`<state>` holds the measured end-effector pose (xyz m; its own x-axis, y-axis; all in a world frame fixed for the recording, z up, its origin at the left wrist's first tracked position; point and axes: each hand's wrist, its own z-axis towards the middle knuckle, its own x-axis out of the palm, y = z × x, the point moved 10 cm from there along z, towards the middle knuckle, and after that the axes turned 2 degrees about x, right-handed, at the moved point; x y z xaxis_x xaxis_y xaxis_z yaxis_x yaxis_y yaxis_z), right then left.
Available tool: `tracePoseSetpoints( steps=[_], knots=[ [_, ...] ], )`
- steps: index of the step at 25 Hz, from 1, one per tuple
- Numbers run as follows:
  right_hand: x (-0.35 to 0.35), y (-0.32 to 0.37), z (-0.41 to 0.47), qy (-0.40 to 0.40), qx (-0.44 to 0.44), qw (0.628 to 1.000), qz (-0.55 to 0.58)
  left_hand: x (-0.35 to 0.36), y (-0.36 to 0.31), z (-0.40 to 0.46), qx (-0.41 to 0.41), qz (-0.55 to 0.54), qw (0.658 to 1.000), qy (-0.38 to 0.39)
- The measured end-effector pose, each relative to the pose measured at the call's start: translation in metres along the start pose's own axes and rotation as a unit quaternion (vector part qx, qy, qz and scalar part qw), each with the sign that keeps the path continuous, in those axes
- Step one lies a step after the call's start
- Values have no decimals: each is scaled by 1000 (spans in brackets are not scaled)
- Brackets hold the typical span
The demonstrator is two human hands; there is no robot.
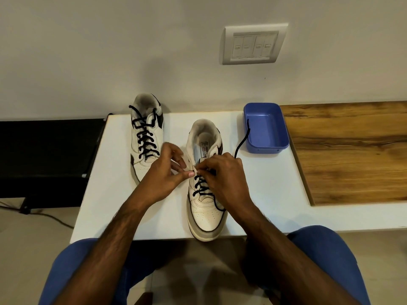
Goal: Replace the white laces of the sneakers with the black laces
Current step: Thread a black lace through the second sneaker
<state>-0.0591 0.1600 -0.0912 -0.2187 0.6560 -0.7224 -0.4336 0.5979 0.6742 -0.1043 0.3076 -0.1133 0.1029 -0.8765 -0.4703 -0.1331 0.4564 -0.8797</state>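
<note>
White tabletop (264, 194) runs under a pale wall with a four-rocker switch plate (253, 44), and a wood-grain panel (348, 150) takes over on its right side. You have two white sneakers on the table, toes toward you. Your left sneaker (146, 137) sits farther back near the wall and is fully threaded with a black lace (144, 137). Your right sneaker (206, 205) lies nearer, its toe just over the front edge, with the second black lace (201, 187) crossed through the lower eyelets only. Your left hand (164, 175) has its fingers curled, thumb and forefinger pinching the eyelet flap on the near sneaker's left side. Your right hand (220, 179) meets it there, fingertips closed on the lace at that same eyelet. One free end of this lace trails out behind your right hand and over the rim of a blue plastic tray (265, 128) standing at the table's back right, its tip resting inside. Your blue trouser knees (72, 271) show below the table edge
</note>
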Motion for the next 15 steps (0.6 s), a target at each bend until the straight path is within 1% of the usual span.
tracePoseSetpoints(
  steps=[3, 4, 6, 8, 9, 10, 12, 14, 15],
  knots=[
    [5, -8, 1, 27, 54, 991, 120, 11, -8, -3, 63, 111, 991, 38],
    [6, -9, 1, 34, 59, 988, 141, 15, -11, -4, 85, 136, 986, 51],
    [6, -8, 1, 42, 43, 988, 145, 16, -17, -6, 116, 178, 976, 47],
    [4, -2, 0, 55, 21, 990, 132, 13, -21, -6, 128, 184, 974, 36],
    [4, 0, 0, 64, 16, 991, 120, 12, -23, -7, 130, 161, 978, 37],
    [3, 2, -1, 71, 17, 992, 108, 10, -27, -7, 133, 116, 984, 39],
    [3, 3, 0, 75, 19, 993, 87, -1, -38, -7, 139, -26, 990, 21],
    [2, 3, 0, 72, 24, 994, 83, -19, -45, -6, 120, -189, 974, -27],
    [2, 3, 1, 71, 24, 994, 85, -27, -44, -6, 105, -237, 965, -47]
  ],
)
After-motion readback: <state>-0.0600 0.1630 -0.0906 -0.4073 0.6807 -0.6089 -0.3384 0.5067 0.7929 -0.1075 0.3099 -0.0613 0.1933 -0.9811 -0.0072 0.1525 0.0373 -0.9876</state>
